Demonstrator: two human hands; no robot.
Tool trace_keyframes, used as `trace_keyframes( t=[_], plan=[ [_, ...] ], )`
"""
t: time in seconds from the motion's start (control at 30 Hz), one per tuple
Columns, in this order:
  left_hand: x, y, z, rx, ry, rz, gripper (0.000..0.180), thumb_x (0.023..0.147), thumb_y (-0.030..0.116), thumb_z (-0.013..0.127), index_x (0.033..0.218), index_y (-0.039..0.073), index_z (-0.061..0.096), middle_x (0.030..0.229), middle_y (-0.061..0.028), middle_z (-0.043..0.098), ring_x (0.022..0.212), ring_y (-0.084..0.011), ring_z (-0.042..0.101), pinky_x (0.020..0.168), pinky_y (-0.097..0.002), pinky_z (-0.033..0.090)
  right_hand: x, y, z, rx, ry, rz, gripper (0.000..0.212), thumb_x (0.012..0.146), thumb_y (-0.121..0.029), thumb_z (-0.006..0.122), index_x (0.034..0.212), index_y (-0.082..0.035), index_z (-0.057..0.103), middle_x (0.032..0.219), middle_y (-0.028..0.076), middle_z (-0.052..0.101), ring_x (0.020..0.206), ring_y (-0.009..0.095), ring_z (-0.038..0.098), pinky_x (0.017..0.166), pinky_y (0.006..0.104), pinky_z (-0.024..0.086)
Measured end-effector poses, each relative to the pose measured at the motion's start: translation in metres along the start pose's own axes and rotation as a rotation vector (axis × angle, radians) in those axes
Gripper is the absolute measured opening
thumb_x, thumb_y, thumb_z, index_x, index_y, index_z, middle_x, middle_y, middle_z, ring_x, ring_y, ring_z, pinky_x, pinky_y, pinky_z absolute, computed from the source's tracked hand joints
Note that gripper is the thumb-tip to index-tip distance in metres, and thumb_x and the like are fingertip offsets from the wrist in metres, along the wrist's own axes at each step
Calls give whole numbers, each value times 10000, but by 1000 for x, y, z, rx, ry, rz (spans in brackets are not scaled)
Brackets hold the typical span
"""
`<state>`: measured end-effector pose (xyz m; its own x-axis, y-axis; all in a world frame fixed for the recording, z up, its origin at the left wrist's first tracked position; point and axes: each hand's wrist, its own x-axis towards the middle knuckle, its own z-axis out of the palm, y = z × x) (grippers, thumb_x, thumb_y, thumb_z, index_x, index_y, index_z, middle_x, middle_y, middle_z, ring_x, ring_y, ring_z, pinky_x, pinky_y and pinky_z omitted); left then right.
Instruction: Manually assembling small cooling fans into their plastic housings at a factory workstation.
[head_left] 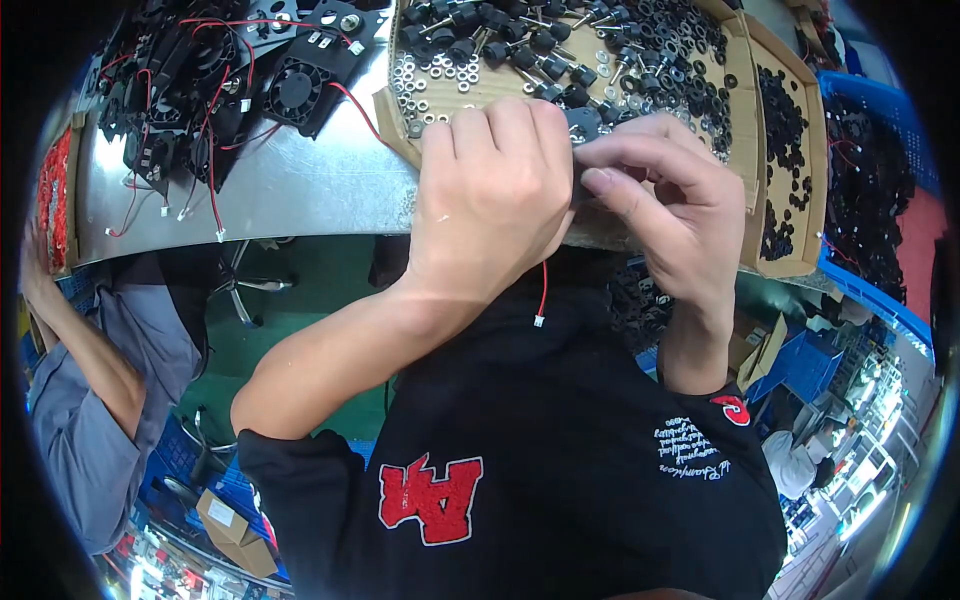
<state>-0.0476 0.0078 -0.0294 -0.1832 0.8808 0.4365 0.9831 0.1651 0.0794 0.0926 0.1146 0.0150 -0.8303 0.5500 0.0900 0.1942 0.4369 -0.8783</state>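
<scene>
My left hand [495,185] is closed, knuckles up, around a black fan [583,122]. Only a dark edge with a bit of metal shows past my fingers; the rest is hidden. A red lead with a small white connector [539,321] hangs below this hand. From the other side my right hand [675,200] pinches at the fan's edge, thumb and forefinger close together. Whether a small part is between those fingertips, I cannot tell. Both hands are just over the near edge of a cardboard tray [400,140] of small parts.
The tray holds black knobs with metal studs [550,65], metal nuts [440,75] and dark washers. Several fans with red leads [295,92] lie on the metal table [300,190]. Right are a narrow box [800,262] and a blue crate [880,300]. A co-worker's arm [90,345] is at left.
</scene>
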Motion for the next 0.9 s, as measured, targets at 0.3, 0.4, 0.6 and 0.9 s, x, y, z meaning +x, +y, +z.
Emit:
trace_keyframes(
  t=[0.3, 0.4, 0.6, 0.9],
  plan=[
    [-1, 3, 8, 80, 54, 16, 132, 815, 181, 590, 836, 54, 562, 720, -53, 448, 631, -188, 472, 590, -330, 370, 3, -9, 0, 295, 36, 289, 184, 896, -12, 691, 1069, 46, 712, 965, 72, 679, 873, 88, 621, 721, 204, 485],
    [-3, 4, 7, 113, 66, 9, 106, 824, 155, 569, 838, 50, 568, 714, -52, 442, 626, -182, 464, 582, -323, 363, 5, -9, 2, 260, 17, 309, 199, 905, -17, 681, 1096, 35, 698, 977, 46, 665, 856, 68, 604, 707, 202, 485],
    [-2, 5, 4, 149, 80, 29, 103, 812, 138, 570, 847, 41, 578, 708, -44, 432, 622, -170, 449, 569, -312, 353, -5, -4, 6, 269, 223, 103, 208, 928, -27, 638, 1124, 31, 676, 980, 9, 620, 768, 42, 519, 673, 177, 405],
    [-5, -7, -20, 43, 117, 63, 123, 805, 143, 572, 860, 34, 584, 723, -50, 456, 617, -185, 453, 560, -321, 352, -20, -4, 1, 133, 258, 75, 154, 918, -47, 689, 1054, 25, 682, 949, 4, 620, 822, 52, 563, 731, 185, 425]
  ],
)
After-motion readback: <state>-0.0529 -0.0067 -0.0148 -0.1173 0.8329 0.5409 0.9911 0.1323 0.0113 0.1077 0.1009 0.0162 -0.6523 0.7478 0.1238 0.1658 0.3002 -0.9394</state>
